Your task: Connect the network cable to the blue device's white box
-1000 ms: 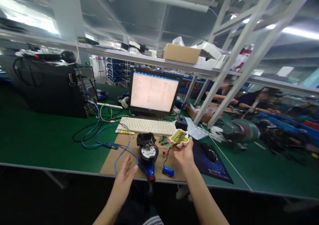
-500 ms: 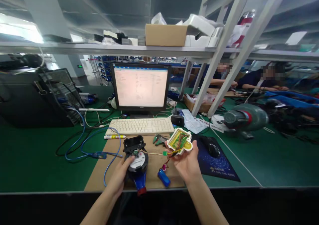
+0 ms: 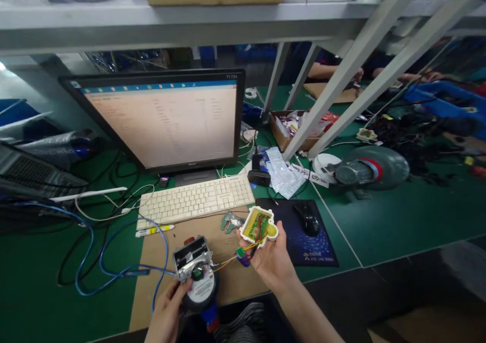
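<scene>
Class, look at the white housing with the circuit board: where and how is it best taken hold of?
Probably by its outer walls, coming from the right and below, as the right hand holds it. The white housing has its open side facing up, exposing the circuit board, and wires run off leftward, so keep fingers off both.

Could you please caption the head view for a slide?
Left hand grips round device, right hand holds wired white housing.

And there's the green counter [image 3: 410,206] stretching wide, a pale seam [image 3: 337,226] cutting across; up top, a grey shelf [image 3: 94,32] spans it, posts [image 3: 351,72] slanting right, dark floor [image 3: 402,280] below.
</scene>
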Demonstrator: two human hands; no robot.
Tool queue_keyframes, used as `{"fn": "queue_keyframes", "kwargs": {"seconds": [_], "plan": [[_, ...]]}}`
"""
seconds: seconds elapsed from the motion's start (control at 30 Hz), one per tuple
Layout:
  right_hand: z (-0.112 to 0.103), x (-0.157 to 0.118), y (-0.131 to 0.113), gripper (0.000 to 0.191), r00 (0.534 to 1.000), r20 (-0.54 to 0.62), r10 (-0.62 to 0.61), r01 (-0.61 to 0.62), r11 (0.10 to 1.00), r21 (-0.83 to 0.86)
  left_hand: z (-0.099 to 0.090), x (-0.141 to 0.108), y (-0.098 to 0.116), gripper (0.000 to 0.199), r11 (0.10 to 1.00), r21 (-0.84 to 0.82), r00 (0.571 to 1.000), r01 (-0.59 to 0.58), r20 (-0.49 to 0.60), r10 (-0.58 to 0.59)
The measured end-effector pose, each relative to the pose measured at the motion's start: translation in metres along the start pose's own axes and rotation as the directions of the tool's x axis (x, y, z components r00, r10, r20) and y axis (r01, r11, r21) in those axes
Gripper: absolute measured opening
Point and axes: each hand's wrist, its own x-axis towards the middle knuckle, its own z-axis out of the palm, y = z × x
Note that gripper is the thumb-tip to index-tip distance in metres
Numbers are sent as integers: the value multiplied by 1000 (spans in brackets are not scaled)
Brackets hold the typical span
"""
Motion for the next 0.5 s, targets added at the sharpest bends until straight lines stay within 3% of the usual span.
{"fn": "queue_keyframes", "kwargs": {"seconds": [0.13, 0.27, 0.4, 0.5], "plan": [[29, -26, -18, 50, 993, -118, -30, 41, 995, 93, 1, -21, 37, 44, 999, -9, 998, 48, 46, -48], [55, -58, -39, 47, 981, -171, -90, 123, 973, 197, 7, -39, 77, 46, 998, -3, 984, 64, 169, -62], [66, -94, -60, 50, 985, -131, -109, 141, 954, 263, 28, -54, 104, 47, 998, 58, 963, 25, 267, -40], [62, -120, -79, 49, 983, -120, -137, 168, 936, 310, 53, -70, 109, 50, 997, 64, 959, -43, 281, 23]]}}
